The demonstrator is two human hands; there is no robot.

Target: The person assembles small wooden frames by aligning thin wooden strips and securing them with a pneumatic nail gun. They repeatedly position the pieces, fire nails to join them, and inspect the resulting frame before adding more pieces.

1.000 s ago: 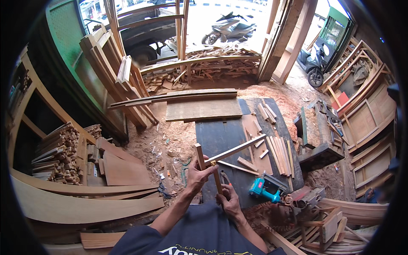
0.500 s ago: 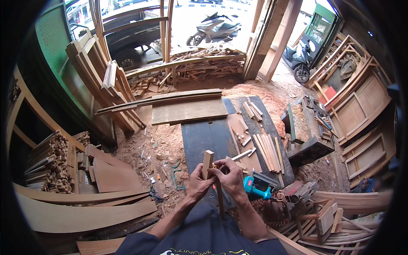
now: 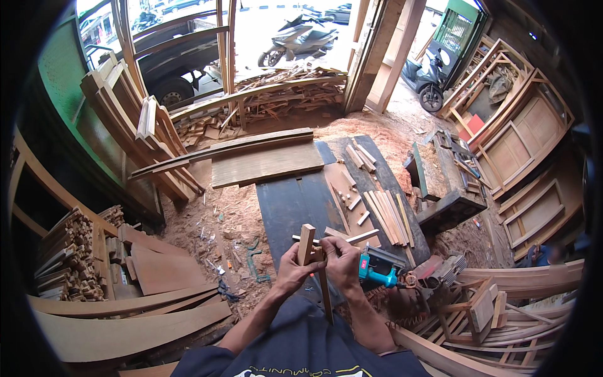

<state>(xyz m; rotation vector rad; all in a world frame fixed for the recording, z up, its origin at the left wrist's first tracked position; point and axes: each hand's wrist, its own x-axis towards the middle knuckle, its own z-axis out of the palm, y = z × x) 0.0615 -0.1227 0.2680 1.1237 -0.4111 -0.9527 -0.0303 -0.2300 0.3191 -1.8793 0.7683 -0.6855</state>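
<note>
My left hand [image 3: 293, 271] is closed around an upright wooden block [image 3: 306, 242] in front of my chest. A narrower wooden stick [image 3: 325, 295] runs down from between my hands toward my dark shirt. My right hand [image 3: 342, 261] is closed beside the block, thumb and fingers pinched at the joint; what sits between the fingertips is hidden. A thin pale strip [image 3: 298, 238] shows behind the block, and I cannot tell whether it is held or lies on the dark workbench [image 3: 286, 210]. Near my right hand lies a teal power tool [image 3: 377, 270].
Cut wooden strips [image 3: 386, 217] and small offcuts [image 3: 355, 202] lie on the bench's right side. A plank [image 3: 264, 164] crosses its far end. Stacked wood [image 3: 72, 251] stands left, a machine with a red part [image 3: 430, 269] right, and wooden frames [image 3: 527, 138] lean along the right wall.
The view has shifted, so the bench appears further left. My right fingers have moved slightly downward and right beside the block, uncovering the pale strip. My left hand keeps its hold.
</note>
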